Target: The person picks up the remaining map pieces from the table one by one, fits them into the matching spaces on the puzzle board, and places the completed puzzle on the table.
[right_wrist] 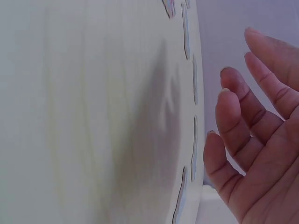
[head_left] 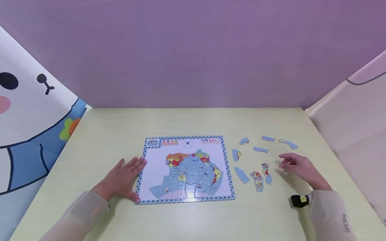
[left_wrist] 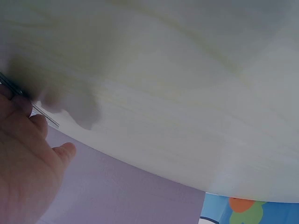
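A world-map jigsaw board (head_left: 188, 170) with a dotted blue border lies flat on the table, its lower middle filled with joined pieces. My left hand (head_left: 125, 179) rests with spread fingers on the board's left edge. My right hand (head_left: 297, 167) hovers over the table to the right of the loose pieces, fingers loosely bent and nothing in them. Nearest to it are a long red-and-blue piece (head_left: 266, 173) and a curved blue piece (head_left: 288, 144). A colourful map piece (head_left: 257, 181) lies a little farther left. In the right wrist view, the right palm (right_wrist: 275, 158) shows bare.
Several more loose pieces lie right of the board, among them a plain blue piece (head_left: 242, 175) and a thin blue strip (head_left: 260, 150). A purple panel (head_left: 193, 53) stands behind the table, with printed cloth (head_left: 27, 110) at the left and a pale side panel (head_left: 356, 134) at the right.
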Available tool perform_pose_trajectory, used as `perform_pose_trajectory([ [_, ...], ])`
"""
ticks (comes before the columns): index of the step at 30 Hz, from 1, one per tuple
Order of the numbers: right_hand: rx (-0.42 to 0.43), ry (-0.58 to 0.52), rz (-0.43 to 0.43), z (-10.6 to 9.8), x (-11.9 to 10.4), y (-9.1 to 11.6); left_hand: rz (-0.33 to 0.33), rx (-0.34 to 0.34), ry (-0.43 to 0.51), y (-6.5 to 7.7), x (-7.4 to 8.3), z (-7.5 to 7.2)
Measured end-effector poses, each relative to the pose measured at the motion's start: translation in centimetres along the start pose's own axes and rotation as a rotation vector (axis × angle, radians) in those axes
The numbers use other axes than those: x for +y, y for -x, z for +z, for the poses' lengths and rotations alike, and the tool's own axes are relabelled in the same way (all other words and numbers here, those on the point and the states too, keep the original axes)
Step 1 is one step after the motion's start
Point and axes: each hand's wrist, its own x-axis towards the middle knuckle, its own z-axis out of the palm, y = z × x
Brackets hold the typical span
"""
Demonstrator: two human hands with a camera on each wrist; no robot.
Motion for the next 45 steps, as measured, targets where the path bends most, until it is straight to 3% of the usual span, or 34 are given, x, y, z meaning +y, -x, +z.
perform_pose_trajectory([
  [16,0.053,0.041,0.023,-1.4,1.6,0.4,0.019,0.021,0.025,0.1,-0.2,0.1],
  [23,0.105,0.086,0.134,-2.8,2.2,0.7,0.012,0.015,0.031,0.0,-0.4,0.3],
  [32,0.142,0.133,0.206,-3.5,2.7,1.0,0.021,0.026,0.031,0.0,-0.4,0.3],
  [38,0.121,0.149,0.298,-4.1,3.1,1.0,0.018,0.026,0.035,0.0,-0.4,0.4],
  [45,0.033,0.169,0.348,-4.3,3.4,0.9,0.022,0.046,0.020,0.0,-0.6,0.6],
])
